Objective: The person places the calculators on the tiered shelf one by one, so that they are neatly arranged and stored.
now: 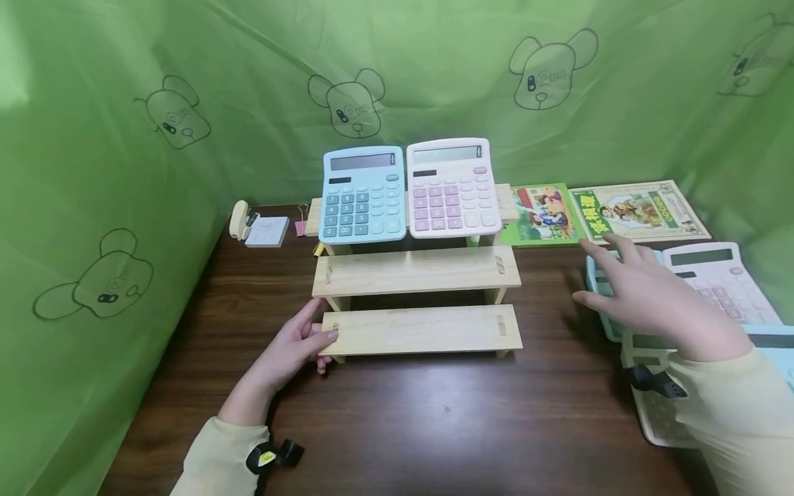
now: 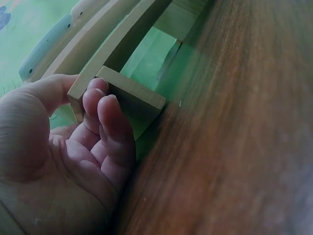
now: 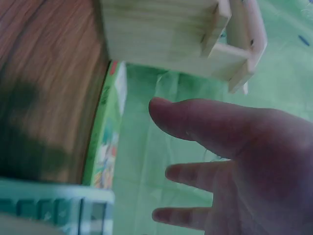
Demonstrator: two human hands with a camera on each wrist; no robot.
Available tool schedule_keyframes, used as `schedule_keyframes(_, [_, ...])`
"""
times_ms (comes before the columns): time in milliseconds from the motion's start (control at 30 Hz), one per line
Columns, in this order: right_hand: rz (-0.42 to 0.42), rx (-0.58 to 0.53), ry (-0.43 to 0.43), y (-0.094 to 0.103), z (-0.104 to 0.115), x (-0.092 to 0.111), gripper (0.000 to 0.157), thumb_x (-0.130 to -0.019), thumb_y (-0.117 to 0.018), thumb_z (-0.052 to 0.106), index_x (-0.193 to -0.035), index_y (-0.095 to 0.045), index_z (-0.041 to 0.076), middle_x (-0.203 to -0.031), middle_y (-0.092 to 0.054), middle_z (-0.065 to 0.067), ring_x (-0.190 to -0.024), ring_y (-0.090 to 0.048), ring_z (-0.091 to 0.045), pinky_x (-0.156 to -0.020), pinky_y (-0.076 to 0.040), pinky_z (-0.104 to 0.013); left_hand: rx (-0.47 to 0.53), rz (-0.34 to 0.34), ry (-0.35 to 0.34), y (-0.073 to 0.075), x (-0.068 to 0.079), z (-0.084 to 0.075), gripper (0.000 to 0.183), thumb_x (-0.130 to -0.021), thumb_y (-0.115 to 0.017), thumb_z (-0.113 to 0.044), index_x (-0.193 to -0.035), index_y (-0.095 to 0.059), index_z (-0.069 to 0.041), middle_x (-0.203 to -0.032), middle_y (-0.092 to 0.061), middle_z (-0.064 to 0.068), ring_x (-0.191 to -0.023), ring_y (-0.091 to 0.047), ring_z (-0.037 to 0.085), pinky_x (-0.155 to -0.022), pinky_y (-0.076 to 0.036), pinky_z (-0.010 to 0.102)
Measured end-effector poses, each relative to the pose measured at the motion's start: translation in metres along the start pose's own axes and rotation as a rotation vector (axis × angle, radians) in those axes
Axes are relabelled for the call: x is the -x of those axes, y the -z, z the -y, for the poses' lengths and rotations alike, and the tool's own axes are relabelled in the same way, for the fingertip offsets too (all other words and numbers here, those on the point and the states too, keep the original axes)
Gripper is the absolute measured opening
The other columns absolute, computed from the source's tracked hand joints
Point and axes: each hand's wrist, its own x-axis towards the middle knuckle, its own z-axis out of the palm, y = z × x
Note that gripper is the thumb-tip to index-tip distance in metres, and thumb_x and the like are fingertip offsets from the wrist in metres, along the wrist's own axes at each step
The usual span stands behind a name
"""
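Observation:
A three-tier wooden step stand (image 1: 422, 269) stands on the dark table. On its top tier a blue calculator (image 1: 362, 196) and a white-and-pink calculator (image 1: 454, 187) lean side by side. My left hand (image 1: 294, 348) grips the left end of the lowest step, thumb on top and fingers curled beneath; the left wrist view shows the fingertips against the wooden leg (image 2: 132, 93). On the right, my right hand (image 1: 657, 296) is over a teal calculator (image 1: 611, 324), fingers spread and holding nothing. Another white-and-pink calculator (image 1: 722, 275) lies beside it, partly covered by the hand.
More calculators lie under the right forearm, including a white one (image 1: 666, 413) and a blue one (image 1: 775, 351). Behind them are a green picture book (image 1: 546, 213) and another book (image 1: 639, 210). A notepad (image 1: 267, 231) sits at the back left. Green cloth (image 1: 434, 69) encloses the table.

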Motion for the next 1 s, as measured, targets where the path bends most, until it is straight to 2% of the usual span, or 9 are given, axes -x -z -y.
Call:
schedule_keyframes(133, [0.017,-0.011,-0.037,-0.006,-0.014,-0.001,0.105,-0.082,-0.042,0.080,-0.157,-0.008,0.015,-0.152,-0.006,-0.034,-0.127,-0.016,-0.063,-0.085,-0.028,-0.081,-0.002,0.015,0.021,0.000,-0.002,-0.002,0.085,-0.095,-0.064,-0.021,-0.156,-0.005,-0.022,-0.073,-0.058,0.014,-0.052,-0.057,0.021,-0.048,-0.055,0.041])
schedule_keyframes(267, [0.016,-0.006,-0.079,-0.009,-0.022,-0.004,0.113,-0.078,-0.043,0.083,-0.156,-0.005,0.012,-0.151,-0.005,-0.035,-0.125,-0.015,-0.065,-0.080,-0.029,-0.082,-0.004,0.021,0.019,0.000,0.000,-0.001,0.087,-0.096,-0.063,-0.020,-0.156,-0.001,-0.017,-0.070,-0.055,0.011,-0.052,-0.057,0.020,-0.049,-0.055,0.040])
schedule_keyframes(467, [0.085,0.014,-0.167,-0.012,-0.032,-0.003,0.131,-0.066,-0.053,0.089,-0.155,-0.002,0.006,-0.147,-0.006,-0.040,-0.121,-0.016,-0.068,-0.078,-0.028,-0.083,-0.004,0.029,-0.013,0.001,0.000,0.001,0.081,-0.097,-0.061,-0.020,-0.157,-0.006,-0.019,-0.075,-0.058,0.015,-0.053,-0.057,0.020,-0.049,-0.055,0.039])
schedule_keyframes(633, [0.119,0.018,-0.169,-0.013,-0.034,-0.005,0.129,-0.069,-0.054,0.086,-0.154,-0.002,0.004,-0.146,-0.004,-0.041,-0.119,-0.018,-0.070,-0.079,-0.030,-0.082,-0.009,0.009,0.005,0.000,0.003,-0.001,0.078,-0.096,-0.062,-0.022,-0.156,-0.011,-0.024,-0.080,-0.060,0.020,-0.053,-0.057,0.023,-0.051,-0.056,0.041])
schedule_keyframes(800, [0.139,0.052,-0.144,-0.015,-0.035,-0.008,0.128,-0.070,-0.054,0.085,-0.154,-0.003,0.004,-0.147,-0.002,-0.041,-0.119,-0.017,-0.071,-0.077,-0.032,-0.082,-0.018,0.009,-0.009,0.001,0.006,-0.001,0.074,-0.097,-0.061,-0.019,-0.155,-0.016,-0.027,-0.086,-0.062,0.025,-0.053,-0.057,0.024,-0.050,-0.055,0.044])
schedule_keyframes(1000, [0.125,0.054,-0.134,-0.017,-0.035,-0.006,0.122,-0.072,-0.054,0.084,-0.156,-0.001,0.013,-0.149,-0.001,-0.037,-0.121,-0.015,-0.068,-0.072,-0.035,-0.082,-0.021,0.041,-0.032,0.001,0.001,-0.001,0.070,-0.098,-0.059,-0.018,-0.154,-0.018,-0.028,-0.086,-0.062,0.027,-0.053,-0.057,0.025,-0.050,-0.055,0.046])
